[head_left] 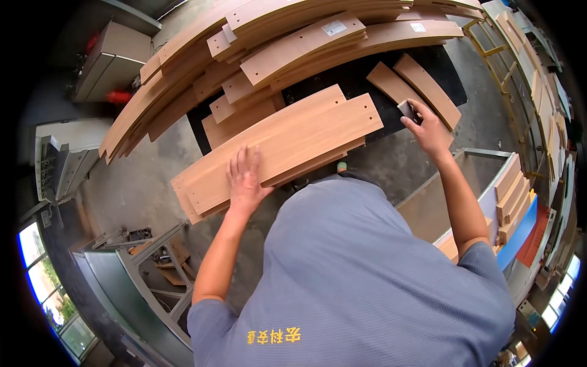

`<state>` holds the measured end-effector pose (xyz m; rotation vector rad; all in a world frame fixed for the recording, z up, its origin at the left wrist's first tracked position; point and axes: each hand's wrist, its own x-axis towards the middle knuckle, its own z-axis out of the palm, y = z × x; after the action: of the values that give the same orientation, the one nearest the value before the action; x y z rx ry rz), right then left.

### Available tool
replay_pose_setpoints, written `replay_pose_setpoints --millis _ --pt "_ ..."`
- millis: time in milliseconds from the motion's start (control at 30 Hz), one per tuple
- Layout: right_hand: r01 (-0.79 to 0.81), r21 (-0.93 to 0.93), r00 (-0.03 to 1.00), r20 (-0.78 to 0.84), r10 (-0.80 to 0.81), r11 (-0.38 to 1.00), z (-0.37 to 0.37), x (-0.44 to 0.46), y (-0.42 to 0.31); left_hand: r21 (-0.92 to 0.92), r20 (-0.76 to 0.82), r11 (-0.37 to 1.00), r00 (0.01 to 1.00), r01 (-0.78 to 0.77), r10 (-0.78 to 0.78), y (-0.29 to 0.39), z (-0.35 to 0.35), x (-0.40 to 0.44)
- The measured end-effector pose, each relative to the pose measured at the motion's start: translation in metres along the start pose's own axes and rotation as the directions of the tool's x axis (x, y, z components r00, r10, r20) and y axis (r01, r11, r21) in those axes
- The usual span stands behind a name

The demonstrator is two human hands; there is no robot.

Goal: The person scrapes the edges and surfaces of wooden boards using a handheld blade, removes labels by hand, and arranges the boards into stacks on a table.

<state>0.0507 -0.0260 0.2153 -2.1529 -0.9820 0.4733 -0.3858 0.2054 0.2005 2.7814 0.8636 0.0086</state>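
My left hand [244, 180] lies with its fingers spread on the upper face of a curved wooden board [299, 147], near its left end. This board rests on other similar boards, with drilled holes showing at the ends. My right hand [433, 133] is off to the right of the stack, its thumb and fingers closed around a small grey-and-dark block [408, 111]. It looks like a sanding block, though my fingers partly hide it. Just beyond that hand, two short curved boards [428, 85] lie on a black surface [361, 79].
Several curved boards [306, 46] are piled in an arc ahead, some carrying white labels. At my right stands a metal-framed cart [486, 153] with wooden pieces [513, 196]. To the left are a metal frame [143, 269] and a grey cabinet [116, 58].
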Motion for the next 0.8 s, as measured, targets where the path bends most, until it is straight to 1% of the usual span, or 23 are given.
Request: replay_pose_setpoints --millis 33,67,100,167,200,233,267,300,333,367,433,467,500,533,567,600,633,667,700,733,767,800 --pt "0.001 -0.001 1.000 0.002 -0.001 1.000 0.002 0.005 0.000 0.005 0.021 1.000 1.000 0.018 -0.018 0.008 -0.004 0.011" --pt "0.042 0.032 0.999 -0.009 -0.042 0.999 0.003 0.012 -0.003 -0.004 -0.002 1.000 1.000 -0.011 0.011 0.013 -0.005 0.016" --pt "0.083 0.065 0.996 -0.020 -0.082 0.994 0.004 0.016 -0.006 -0.006 -0.007 1.000 1.000 -0.007 0.007 0.013 0.001 0.010" --pt "0.126 0.054 0.992 -0.038 -0.124 0.991 0.001 0.022 -0.021 0.007 0.004 0.999 0.999 -0.047 0.047 0.009 0.014 -0.008" --pt "0.089 0.087 0.996 -0.037 -0.086 0.992 -0.004 0.024 -0.032 -0.090 0.066 0.996 0.998 0.017 -0.011 0.020 0.002 -0.016" --pt "0.046 0.122 0.999 -0.035 -0.042 0.991 -0.008 0.025 -0.039 -0.084 0.065 0.996 0.998 0.014 -0.009 0.020 -0.013 -0.017" --pt "0.077 0.153 0.997 -0.026 -0.074 0.985 -0.010 0.026 -0.037 -0.149 0.104 0.987 0.992 -0.052 0.068 0.013 -0.027 -0.018" --pt "0.075 0.155 0.997 -0.031 -0.071 0.985 -0.012 0.028 -0.041 -0.216 0.139 0.970 0.979 -0.115 0.147 0.002 -0.037 -0.018" --pt "0.101 0.129 0.994 0.015 -0.104 0.986 -0.017 0.029 -0.050 -0.446 0.101 0.887 0.977 -0.123 0.186 -0.018 -0.045 -0.016" --pt "0.138 0.103 0.987 0.064 -0.145 0.985 -0.019 0.031 -0.056 -0.495 0.295 0.844 0.954 0.207 -0.062 -0.019 -0.068 -0.006" --pt "0.242 0.085 0.967 0.061 -0.248 0.967 -0.010 0.036 -0.057 -0.487 0.491 0.758 0.854 0.434 -0.173 -0.033 -0.079 0.017" --pt "0.285 0.057 0.957 0.044 -0.287 0.957 -0.004 0.039 -0.055 -0.488 0.488 0.757 0.855 0.434 -0.176 -0.044 -0.063 0.021" --pt "0.290 0.057 0.955 0.045 -0.292 0.955 -0.001 0.039 -0.056 -0.345 0.223 0.924 0.971 0.163 -0.088 -0.058 -0.030 0.022" --pt "0.279 0.042 0.958 0.062 -0.281 0.959 0.001 0.036 -0.057 -0.107 -0.022 0.991 0.997 -0.082 0.080 -0.064 -0.007 0.021" --pt "0.264 0.026 0.961 0.082 -0.265 0.964 0.003 0.031 -0.058 -0.110 -0.019 0.991 0.997 -0.079 0.078 -0.064 0.002 0.019" --pt "0.299 -0.030 0.952 0.074 -0.296 0.954 0.004 0.025 -0.058 -0.016 -0.093 1.000 0.996 0.006 -0.008 -0.060 0.010 0.014" --pt "0.292 -0.031 0.954 0.082 -0.288 0.956 0.004 0.016 -0.057 0.073 -0.174 0.992 0.981 0.099 -0.085 -0.058 0.016 0.010" --pt "0.243 -0.083 0.961 0.155 -0.228 0.966 0.004 0.009 -0.056 0.148 -0.123 0.971 0.977 0.190 -0.172 -0.062 0.019 0.011" --pt "0.201 -0.138 0.960 0.226 -0.167 0.970 0.004 0.001 -0.056 0.143 -0.119 0.970 0.976 0.196 -0.180 -0.064 0.021 0.012" --pt "0.255 -0.191 0.945 0.257 -0.202 0.948 0.005 -0.008 -0.055 0.165 -0.150 0.956 0.964 0.244 -0.221 -0.065 0.023 0.015" --pt "0.226 -0.222 0.934 0.326 -0.146 0.948 0.005 -0.015 -0.059 0.187 -0.186 0.938 0.948 0.293 -0.259 -0.068 0.023 0.018" --pt "0.256 -0.238 0.920 0.357 -0.161 0.937 0.009 -0.019 -0.059 0.134 -0.168 0.937 0.939 0.322 -0.299 -0.071 0.025 0.021"
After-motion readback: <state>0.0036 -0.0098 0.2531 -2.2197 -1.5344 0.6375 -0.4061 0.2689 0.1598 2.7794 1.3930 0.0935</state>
